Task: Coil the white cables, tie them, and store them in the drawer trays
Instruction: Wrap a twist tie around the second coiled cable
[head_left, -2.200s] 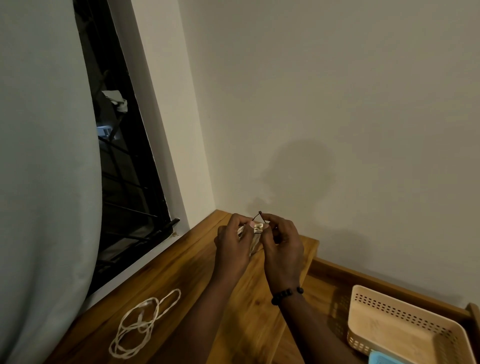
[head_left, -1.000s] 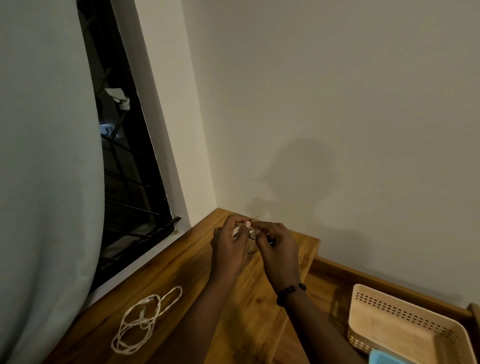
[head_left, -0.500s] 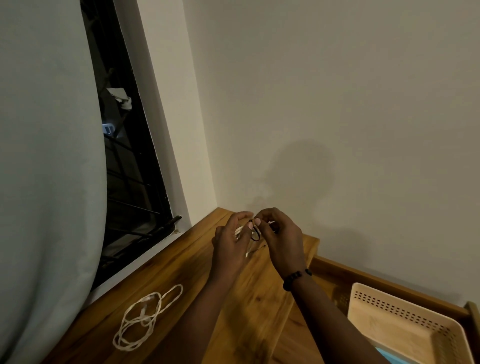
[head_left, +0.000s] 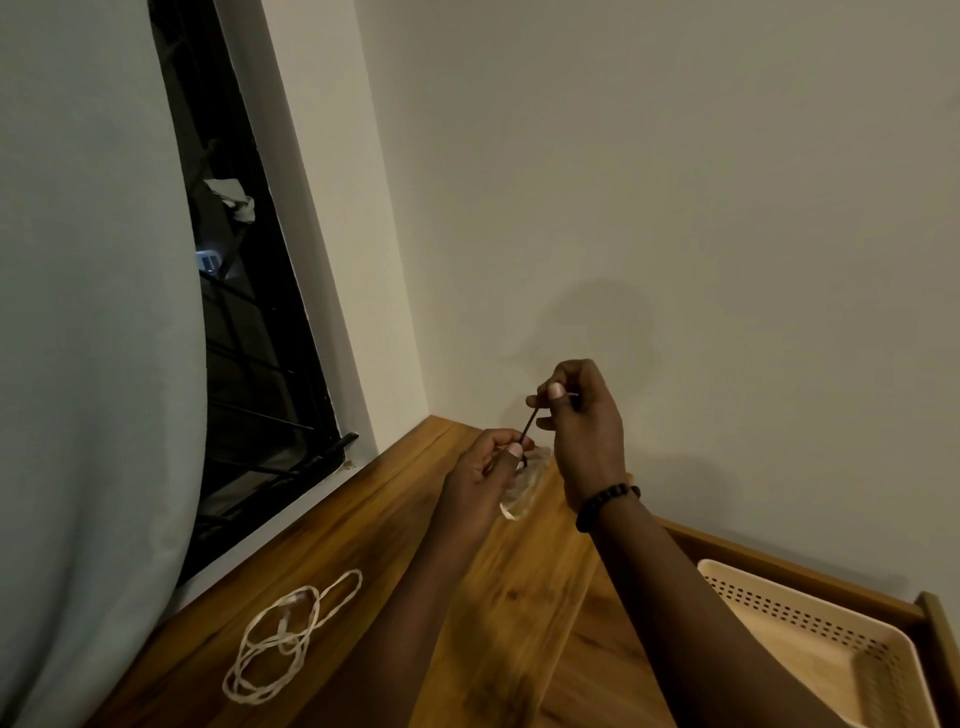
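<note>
- Hanging at far left, a pale curtain (head_left: 88, 322) covers part of a dark barred window (head_left: 249, 332).
- Loose white cable (head_left: 291, 636) lies in untidy loops on the wooden desktop (head_left: 363, 525), near its left edge, well apart from both hands.
- Left hand (head_left: 483, 480) grips a coiled white cable (head_left: 524, 491) above the desktop, thumb and fingers curled round the bundle.
- Dark tie (head_left: 531, 423) runs taut from the bundle up to the right hand.
- Right hand (head_left: 582, 415) pinches the tie's upper end between thumb and forefinger; a beaded bracelet (head_left: 605, 503) sits on the wrist.
- Beige perforated tray (head_left: 810, 631) sits in the open drawer (head_left: 935, 623) at lower right.
</note>
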